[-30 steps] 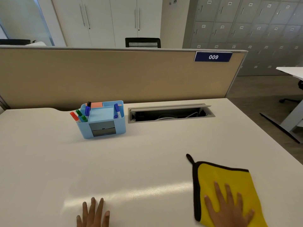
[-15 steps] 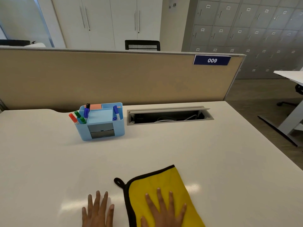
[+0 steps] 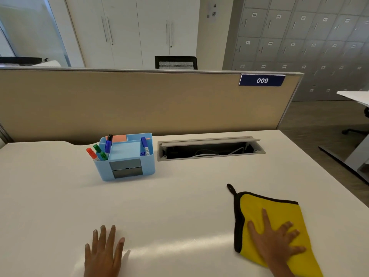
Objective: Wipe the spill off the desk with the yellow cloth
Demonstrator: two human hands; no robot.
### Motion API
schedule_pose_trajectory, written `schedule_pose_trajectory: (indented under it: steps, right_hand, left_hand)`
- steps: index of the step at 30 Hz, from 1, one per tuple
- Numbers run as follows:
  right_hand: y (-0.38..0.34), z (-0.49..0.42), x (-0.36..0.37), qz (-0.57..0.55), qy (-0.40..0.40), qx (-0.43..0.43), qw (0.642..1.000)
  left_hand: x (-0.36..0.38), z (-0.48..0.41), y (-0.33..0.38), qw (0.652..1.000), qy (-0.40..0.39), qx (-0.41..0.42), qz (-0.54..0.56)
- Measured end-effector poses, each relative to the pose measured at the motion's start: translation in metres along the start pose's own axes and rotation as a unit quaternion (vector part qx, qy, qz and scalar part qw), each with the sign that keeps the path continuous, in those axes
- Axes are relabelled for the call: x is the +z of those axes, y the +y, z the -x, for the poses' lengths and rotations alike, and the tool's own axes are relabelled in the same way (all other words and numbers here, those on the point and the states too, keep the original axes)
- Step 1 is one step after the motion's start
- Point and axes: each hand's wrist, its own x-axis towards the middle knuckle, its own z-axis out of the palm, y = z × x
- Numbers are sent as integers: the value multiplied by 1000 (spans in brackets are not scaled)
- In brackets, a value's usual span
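Item: white, smooth-topped office bench (image 3: 179, 196), backed by a tan fabric partition (image 3: 139, 104) bearing a dark blue "009" label (image 3: 262, 80).

Item: yellow plush cloth with black edging and a black hanging loop (image 3: 279, 216). It lies flat on the near right part of the bench, loop pointing away toward the partition. This is the wiping tool, spread out so that a broad face meets the surface.

Item: right hand (image 3: 277, 242). The grip is open: fingers splayed and straight, palm pressed down on the cloth, nothing curled round it. Judged purpose: downward pressure lets the cloth be pushed across the surface without bunching.

Item: left hand (image 3: 103, 250). It rests flat on the bare bench at the near left, well apart from the cloth, fingers straight and close together, holding nothing. It likely serves as a brace while the other arm sweeps.

Item: spill. No distinct puddle can be made out; a pale glossy streak (image 3: 175, 250) runs between the two hands, and whether that is wet film or reflected light cannot be told.

Item: light blue plastic desk organiser (image 3: 127, 158), holding red, green and blue markers and a pink notepad, standing toward the back, clear of the wiping zone.

Item: grey cable tray recess with raised flap (image 3: 209, 149), just beside the organiser on its right, with cables visible inside. Liquid pushed that way would be a hazard, so strokes are better kept along the near edge.
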Motion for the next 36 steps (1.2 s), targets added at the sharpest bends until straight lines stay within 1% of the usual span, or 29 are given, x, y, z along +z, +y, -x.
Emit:
schedule_pose_trajectory:
  steps: [2, 4, 6, 8, 9, 11, 13, 15, 16, 18, 20, 22, 23, 24, 25, 27, 29, 31, 34, 35, 36]
  right_hand:
    - [-17, -8, 0, 2, 5, -24, 1000]
    - [-38, -9, 3, 12, 10, -70, 997]
    - [-65, 1, 11, 28, 5, -134, 991]
    - [-88, 28, 19, 53, -4, -212, 976]
    - [-95, 47, 24, 54, 9, -253, 966]
    - [-96, 79, 40, 21, 45, -332, 942]
    - [-82, 102, 48, -19, 53, -385, 921]
    - [-59, 102, 54, -47, 103, -426, 898]
    - [-46, 98, 55, -39, 122, -434, 892]
    - [-23, 82, 52, -22, 152, -432, 889]
    - [-10, 64, 41, -43, 192, -409, 891]
    - [-3, 46, 31, -62, 160, -331, 928]
    - [-3, 35, 25, -53, 140, -265, 953]
    - [-5, 24, 19, -13, 118, -199, 973]
    - [-9, 12, 14, 28, 105, -154, 982]
    - [-21, -13, 10, 35, 83, -118, 989]
    - [-41, -33, 7, 21, 57, -127, 990]
    - [-68, -44, 3, 24, 30, -154, 987]
    - [-109, -48, 5, 42, -13, -226, 973]
    - [-121, -44, 9, 48, -35, -254, 965]
    - [-133, -37, 12, 51, -51, -285, 956]
  left_hand:
    - [6, -9, -3, 999, -6, -9, -31]
    - [12, -12, 0, 1000, -19, 2, -16]
    - [19, -12, 2, 999, -27, 28, -25]
    - [27, -13, 2, 999, -17, 44, -22]
    - [29, -13, 1, 999, -21, 39, -12]
    - [30, -16, 0, 1000, -11, 13, 15]
    - [35, -21, -6, 1000, 13, 1, 17]
    - [37, -24, -12, 1000, 26, -8, 0]
    - [37, -27, -14, 999, 29, -13, -9]
    - [36, -31, -16, 999, 28, -19, -17]
    - [34, -35, -15, 999, 30, -18, -10]
    - [33, -40, -13, 999, 29, -13, -10]
    - [33, -42, -12, 1000, 25, -15, -9]
    - [32, -45, -11, 1000, 24, -16, 1]
    - [31, -45, -9, 999, 25, -22, 17]
    - [29, -43, -4, 999, 23, -29, 36]
    - [23, -39, 4, 998, 13, -33, 55]
    - [16, -38, 9, 998, -3, -38, 56]
    - [10, -36, 14, 999, -9, -31, -3]
    - [10, -36, 16, 1000, -6, -23, -1]
    - [14, -34, 15, 1000, 13, -21, 17]
